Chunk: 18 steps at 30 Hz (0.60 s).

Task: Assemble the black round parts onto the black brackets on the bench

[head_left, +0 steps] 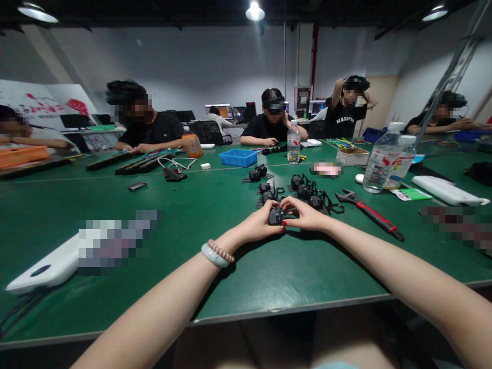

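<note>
Just above the green tabletop, a small black plastic fitting [275, 216] is between my two hands. My left hand [258, 224] grips it from the left, fingers closed around its side. From the right, my right hand [305, 214] pinches its edge with thumb and fingertips. Beyond my hands lie several similar black fittings [306, 191], some with thin comb-like strips and loose black rings [338, 208] beside them. Another black fitting [257, 173] stands farther back. To the right of my right hand rests an adjustable wrench [371, 214] with a red and black handle.
A blue plastic bin [238, 158] and a water bottle [293, 143] stand ahead. More bottles [380, 161] and a white device [448, 190] occupy the right side. On the left lies a white power bank-like device [57, 261]. Co-workers sit across the table [215, 287].
</note>
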Motion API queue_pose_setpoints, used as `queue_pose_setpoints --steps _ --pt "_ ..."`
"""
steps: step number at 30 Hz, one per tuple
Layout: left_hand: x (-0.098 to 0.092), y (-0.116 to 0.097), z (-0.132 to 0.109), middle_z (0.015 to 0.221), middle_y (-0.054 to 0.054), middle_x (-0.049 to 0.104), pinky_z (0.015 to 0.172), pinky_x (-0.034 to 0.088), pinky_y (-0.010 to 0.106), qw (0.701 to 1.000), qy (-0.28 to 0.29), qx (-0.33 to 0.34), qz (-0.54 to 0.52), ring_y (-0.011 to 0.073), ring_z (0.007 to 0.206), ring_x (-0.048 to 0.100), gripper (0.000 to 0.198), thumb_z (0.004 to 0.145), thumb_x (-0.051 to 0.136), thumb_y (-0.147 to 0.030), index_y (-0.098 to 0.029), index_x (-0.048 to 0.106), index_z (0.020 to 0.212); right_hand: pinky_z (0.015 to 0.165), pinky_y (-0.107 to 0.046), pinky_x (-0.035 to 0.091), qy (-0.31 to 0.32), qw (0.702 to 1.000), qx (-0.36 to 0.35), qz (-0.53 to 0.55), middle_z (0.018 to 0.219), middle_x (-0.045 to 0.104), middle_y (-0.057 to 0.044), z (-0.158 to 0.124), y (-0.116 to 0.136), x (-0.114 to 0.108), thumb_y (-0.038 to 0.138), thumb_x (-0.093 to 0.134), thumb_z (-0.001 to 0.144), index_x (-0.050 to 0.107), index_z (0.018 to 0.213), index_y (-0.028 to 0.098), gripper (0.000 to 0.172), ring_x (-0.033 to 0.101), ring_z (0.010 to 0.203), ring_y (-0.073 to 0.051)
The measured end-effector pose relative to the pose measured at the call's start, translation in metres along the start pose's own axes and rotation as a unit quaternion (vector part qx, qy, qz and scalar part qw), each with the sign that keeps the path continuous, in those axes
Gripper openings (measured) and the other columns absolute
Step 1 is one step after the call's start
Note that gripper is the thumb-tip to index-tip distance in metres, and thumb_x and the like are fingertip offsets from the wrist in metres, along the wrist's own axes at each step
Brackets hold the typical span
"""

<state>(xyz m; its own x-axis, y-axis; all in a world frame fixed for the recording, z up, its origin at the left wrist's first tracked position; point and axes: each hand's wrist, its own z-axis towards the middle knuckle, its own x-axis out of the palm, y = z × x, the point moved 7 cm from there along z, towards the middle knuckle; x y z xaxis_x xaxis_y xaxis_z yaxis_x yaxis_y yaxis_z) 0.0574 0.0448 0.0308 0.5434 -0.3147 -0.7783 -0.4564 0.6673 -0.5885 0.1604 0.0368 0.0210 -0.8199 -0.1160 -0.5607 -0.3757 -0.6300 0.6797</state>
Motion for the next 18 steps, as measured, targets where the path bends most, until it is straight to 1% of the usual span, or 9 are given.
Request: queue_pose_setpoints --steps 10,18 --pt "0.0017 0.0007 0.0006 0.092 0.005 0.052 0.067 0.04 0.028 1.0 0.002 0.0 -0.001 0.0181 0.078 0.051 0.059 0.058 0.059 -0.037 -0.017 0.036 0.109 0.074 -0.029 0.04 0.005 1.0 0.009 0.009 0.091 0.048 -0.002 -0.0008 -0.0007 0.0002 0.026 0.059 0.062 0.044 0.095 0.019 0.037 0.047 0.086 -0.013" --pt "0.002 0.0018 -0.0004 0.09 0.005 0.053 0.068 0.04 0.028 1.0 0.002 -0.009 0.001 0.0182 0.079 0.051 0.058 0.059 0.058 -0.033 -0.016 0.035 0.109 0.073 -0.03 0.04 0.003 1.0 0.016 0.013 0.089 0.049 -0.002 -0.0005 -0.0021 0.0002 0.026 0.059 0.062 0.045 0.094 0.019 0.035 0.048 0.084 -0.014"
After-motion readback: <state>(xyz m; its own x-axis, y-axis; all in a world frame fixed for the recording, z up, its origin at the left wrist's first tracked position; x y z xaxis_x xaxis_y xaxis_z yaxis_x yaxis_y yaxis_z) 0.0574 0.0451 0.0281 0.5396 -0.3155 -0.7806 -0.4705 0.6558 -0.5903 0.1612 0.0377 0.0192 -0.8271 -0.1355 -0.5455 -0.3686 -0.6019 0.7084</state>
